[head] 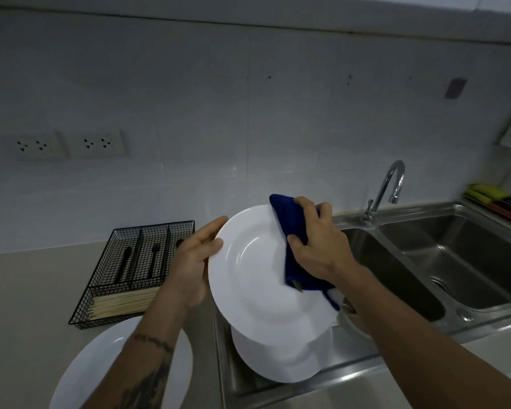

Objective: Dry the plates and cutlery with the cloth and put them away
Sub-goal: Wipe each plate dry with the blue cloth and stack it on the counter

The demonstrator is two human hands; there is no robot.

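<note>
Porcelain, by the look of it: the white dinner plate (257, 276) is held tilted above the sink's draining side, rigid, glossy, probably slick where wet and liable to chip on steel. The left hand (194, 261) grips its left rim, thumb on the face and fingers behind, which seems the safest hold. The right hand (319, 246) clutches a folded dark blue cloth (292, 231) pressed against the plate's right rim; soft and pliable, it wraps the edge easily.

Directly beneath, another white plate (281, 358) lies on the stainless drainboard (236, 379), close enough that a dropped plate would strike it. A third white plate (101, 364) rests on the pale countertop (27, 305) under the left forearm, likely the put-away stack. Behind it stands a black wire cutlery tray (136, 273) holding dark-handled cutlery and pale chopsticks. Room to move lies leftward over the counter; rightward are the double sink basins (455, 261) and the chrome tap (387, 190).
</note>
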